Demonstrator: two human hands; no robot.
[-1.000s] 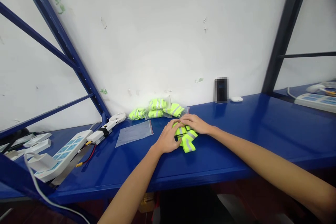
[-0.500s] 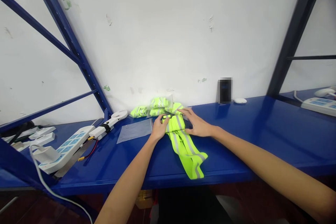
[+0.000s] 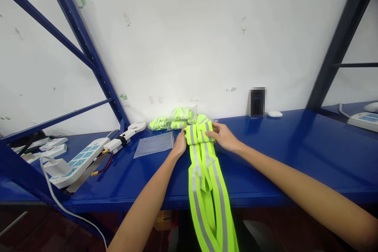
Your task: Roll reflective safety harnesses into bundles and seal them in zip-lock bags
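A neon-yellow reflective strap with grey stripes has its upper end folded into a flat bundle; its long loops run down over the table's front edge. At the bundle's left side my left hand grips it, its fingertips partly hidden behind the fabric. My right hand pinches the right side, thumb in front and fingers behind. Just beyond lie several more folded neon straps, at least some in clear bags. A flat clear plastic bag rests left of my left hand.
On the left of the blue table are a white power strip, a small white fan and a red-black cable. Toward the back right stand a blurred dark object and a white case. Blue shelf posts rise at the side.
The bundle is now lifted and tilted toward me, held at both sides. The strap's loose loops, which lay on the table, now hang past the front edge. The view has shifted slightly.
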